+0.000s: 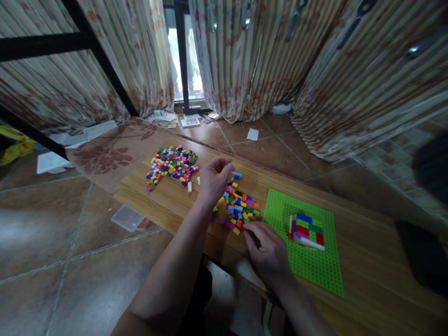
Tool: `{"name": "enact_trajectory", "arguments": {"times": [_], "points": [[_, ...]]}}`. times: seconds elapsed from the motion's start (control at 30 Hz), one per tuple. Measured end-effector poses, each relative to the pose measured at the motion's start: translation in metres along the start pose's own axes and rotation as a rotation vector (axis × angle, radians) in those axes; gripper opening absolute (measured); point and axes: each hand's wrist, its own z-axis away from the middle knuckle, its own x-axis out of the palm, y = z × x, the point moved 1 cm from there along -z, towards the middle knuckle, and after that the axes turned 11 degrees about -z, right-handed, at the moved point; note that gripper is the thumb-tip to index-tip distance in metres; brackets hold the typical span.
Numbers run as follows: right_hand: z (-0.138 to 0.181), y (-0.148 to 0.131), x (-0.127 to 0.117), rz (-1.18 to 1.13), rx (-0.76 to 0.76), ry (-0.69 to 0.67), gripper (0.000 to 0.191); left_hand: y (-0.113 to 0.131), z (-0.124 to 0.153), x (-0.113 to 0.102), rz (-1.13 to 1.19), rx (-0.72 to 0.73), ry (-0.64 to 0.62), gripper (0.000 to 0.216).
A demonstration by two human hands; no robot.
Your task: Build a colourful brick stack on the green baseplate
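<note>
My left hand hovers over the far edge of the small pile of toy bricks, its fingers curled together. Whatever they hold, if anything, is hidden. At the near right edge of that pile, my right hand has thumb and forefinger closed at a small red toy brick. Right of it lies a green studded baseplate. On the baseplate stands a block built of bricks, with blue, red, green and white parts.
A larger heap of mixed bricks lies at the left of the wooden table, with a white brick beside it. A brown patterned cloth covers the table's far left end. A clear plastic box sits on the floor. A dark object is at right.
</note>
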Motion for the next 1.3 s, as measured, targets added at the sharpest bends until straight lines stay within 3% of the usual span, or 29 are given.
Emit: {"name": "enact_trajectory", "arguments": {"times": [0.2,0.33,0.43,0.57,0.9,1.3], "points": [[-0.001,0.003,0.0,0.049,-0.013,0.016,0.02,-0.006,-0.01,-0.019,-0.124,-0.003,-0.03,0.019],[0.0,0.004,0.0,0.045,-0.005,0.06,0.018,-0.015,-0.021,-0.055,-0.458,0.013,-0.026,0.018],[0.001,0.004,0.001,0.013,-0.013,0.084,0.018,-0.011,-0.023,-0.083,-0.673,0.01,0.057,0.019],[0.002,0.003,0.003,-0.028,-0.03,0.092,0.018,-0.001,-0.017,-0.104,-0.948,-0.054,0.126,0.026],[0.002,0.003,0.0,-0.067,-0.086,0.116,0.019,0.001,-0.014,-0.127,-1.205,-0.214,0.255,0.028],[0.005,0.001,0.0,-0.069,-0.115,0.096,0.018,-0.004,-0.015,-0.117,-1.318,-0.266,0.091,0.032]]}}
